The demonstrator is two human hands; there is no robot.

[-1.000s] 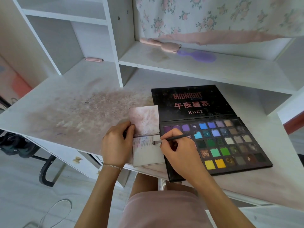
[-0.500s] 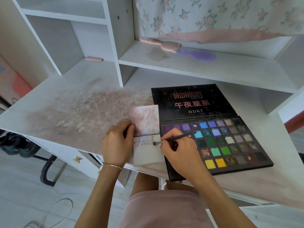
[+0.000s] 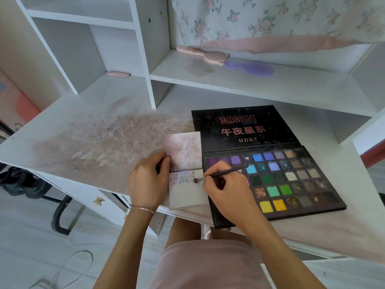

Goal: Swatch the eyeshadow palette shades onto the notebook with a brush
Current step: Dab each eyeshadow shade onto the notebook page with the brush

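The brush [image 3: 218, 175] has its tip on the lower page of the open notebook [image 3: 188, 195], at the right end of a faint row of swatches just under the fold. The right hand [image 3: 227, 190] pinches the handle like a pen; the left hand [image 3: 149, 182] grips the notebook's left edge, thumb on the upper page, pinning it to the counter [image 3: 83, 130].

The likely risks: the right wrist lies over the lower left pans of the eyeshadow palette [image 3: 277, 178], so it may pick up pigment and smear it. The notebook sits at the counter's front edge, and a hard stroke could slide it off if the left hand eases. A fresh stroke laid too near the last one could muddy both.

By count: one brush, one notebook showing two pages, one palette with five rows of pans (the left ones are hidden), two hands. On the shelf lie a pink hairbrush [image 3: 204, 54] and a purple one [image 3: 252, 68].
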